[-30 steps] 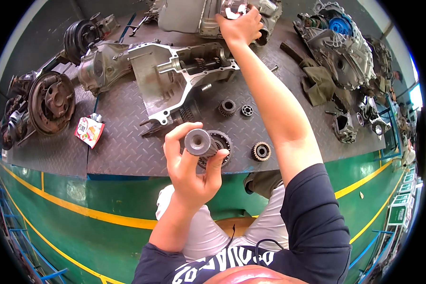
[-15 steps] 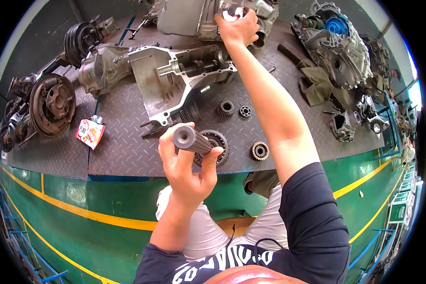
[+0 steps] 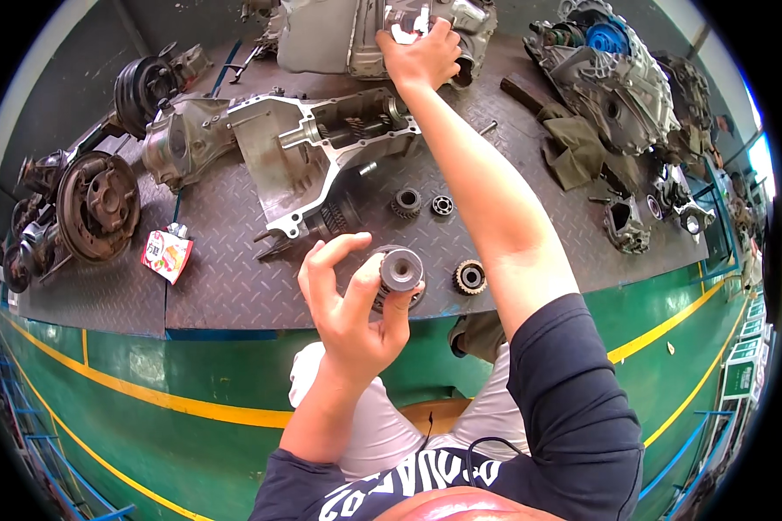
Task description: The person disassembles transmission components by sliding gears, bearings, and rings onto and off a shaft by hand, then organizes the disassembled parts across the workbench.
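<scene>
Head view: left hand grips a short metal cylinder, axis toward camera; right hand clasps the far housing

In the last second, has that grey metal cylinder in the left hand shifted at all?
Yes. The grey cylinder in the left hand has moved right, now covering the large gear on the bench and nearer the small gear.

Green floor, yellow lines, checker-plate platform
</scene>
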`<state>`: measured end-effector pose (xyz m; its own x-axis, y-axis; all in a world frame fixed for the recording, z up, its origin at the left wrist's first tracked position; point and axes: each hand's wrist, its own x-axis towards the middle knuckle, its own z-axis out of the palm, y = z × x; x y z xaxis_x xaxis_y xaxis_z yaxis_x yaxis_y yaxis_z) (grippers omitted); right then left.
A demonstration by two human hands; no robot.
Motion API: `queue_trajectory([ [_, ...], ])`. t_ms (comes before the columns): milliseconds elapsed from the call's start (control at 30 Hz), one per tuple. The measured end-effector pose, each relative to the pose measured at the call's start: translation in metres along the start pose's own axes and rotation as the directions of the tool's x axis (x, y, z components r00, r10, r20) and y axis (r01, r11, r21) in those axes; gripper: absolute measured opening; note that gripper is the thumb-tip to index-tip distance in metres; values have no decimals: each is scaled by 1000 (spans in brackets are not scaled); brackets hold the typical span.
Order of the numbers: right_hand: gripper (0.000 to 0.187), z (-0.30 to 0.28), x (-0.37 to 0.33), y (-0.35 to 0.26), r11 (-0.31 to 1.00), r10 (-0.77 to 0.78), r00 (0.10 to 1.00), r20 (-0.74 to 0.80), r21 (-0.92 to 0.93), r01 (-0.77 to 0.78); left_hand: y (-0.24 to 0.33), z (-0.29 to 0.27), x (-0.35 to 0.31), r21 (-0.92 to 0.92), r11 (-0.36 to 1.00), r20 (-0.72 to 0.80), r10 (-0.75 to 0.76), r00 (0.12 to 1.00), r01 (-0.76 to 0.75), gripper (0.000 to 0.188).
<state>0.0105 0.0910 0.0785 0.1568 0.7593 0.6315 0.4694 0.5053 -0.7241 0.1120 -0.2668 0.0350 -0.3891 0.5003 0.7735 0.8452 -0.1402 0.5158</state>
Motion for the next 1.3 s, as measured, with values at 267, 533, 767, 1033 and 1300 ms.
queue_trajectory([
  [267, 90, 1, -2, -3, 999, -14, 1000, -19, -34, 14, -4, 1, -3, -29, 999, -24, -41, 999, 41, 31],
  [533, 106, 6, -13, -11, 999, 33, 998, 50, 40, -35, 4, -7, 6, 12, 1000, -7, -20, 1000, 20, 21],
  [767, 93, -15, -16, 12, 950, -294, 951, -98, 78, 302, 1, 5, 4, -91, 996, -23, 18, 1000, -20, 21],
  [1033, 65, -45, -23, 38, 846, -532, 847, -4, -44, 531, 2, 4, 7, -71, 997, 8, 41, 999, -40, 23],
  [1300, 53, -29, -12, 40, 896, -445, 893, 73, 51, 442, 4, 6, 8, -54, 998, 16, 11, 1000, -10, 23],
])
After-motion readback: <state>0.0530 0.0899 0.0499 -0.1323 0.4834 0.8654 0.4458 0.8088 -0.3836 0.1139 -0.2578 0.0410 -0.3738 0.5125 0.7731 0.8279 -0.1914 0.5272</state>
